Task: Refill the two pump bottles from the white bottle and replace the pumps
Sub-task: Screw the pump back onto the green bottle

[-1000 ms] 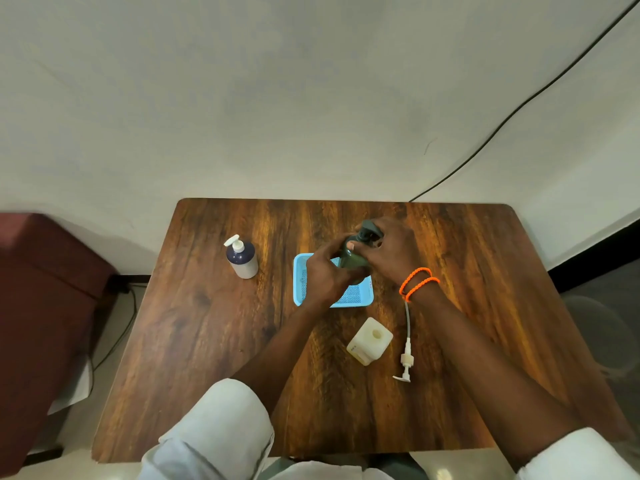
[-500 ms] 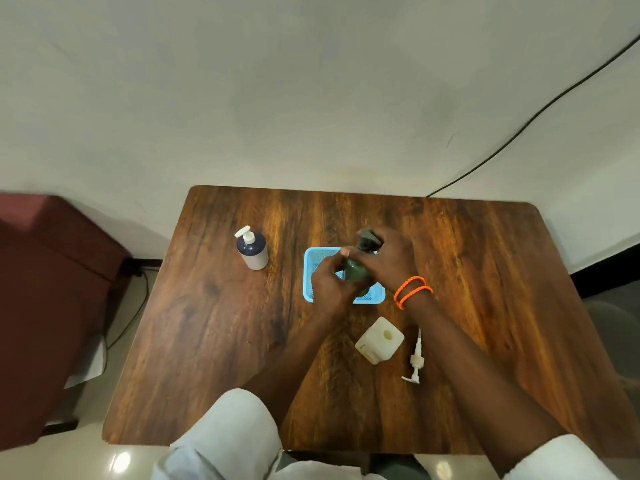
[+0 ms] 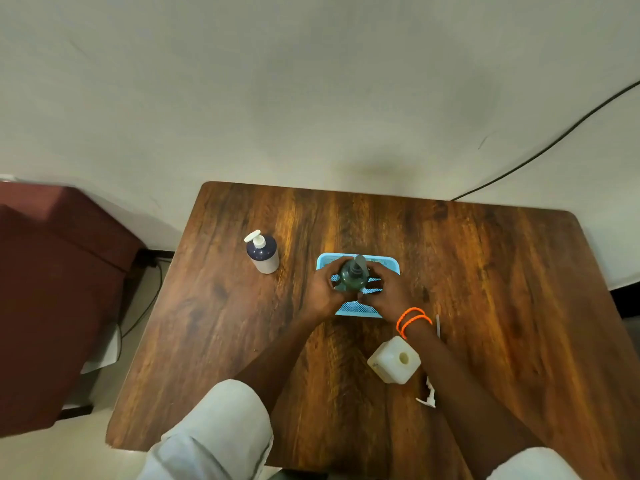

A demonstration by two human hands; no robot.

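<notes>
A dark green pump bottle (image 3: pixel 352 279) stands upright over the blue tray (image 3: pixel 360 309), its grey pump head on top. My left hand (image 3: pixel 323 292) wraps its left side and my right hand (image 3: pixel 386 292), with orange bands at the wrist, holds its right side. The white square bottle (image 3: pixel 394 359) sits uncapped near the table's front, its round mouth facing up. A loose white pump (image 3: pixel 428 393) lies just right of it, partly hidden under my right forearm. A dark blue bottle with a white pump (image 3: pixel 262 252) stands at the left.
The wooden table (image 3: pixel 502 289) stands against a pale wall. A dark red seat (image 3: pixel 52 299) stands left of the table, with cables on the floor beside it. A black cable runs down the wall at the right.
The green bottle has come down from a tilted hold to upright over the tray. My right hand has slid from the pump head to the bottle's side. The camera has shifted.
</notes>
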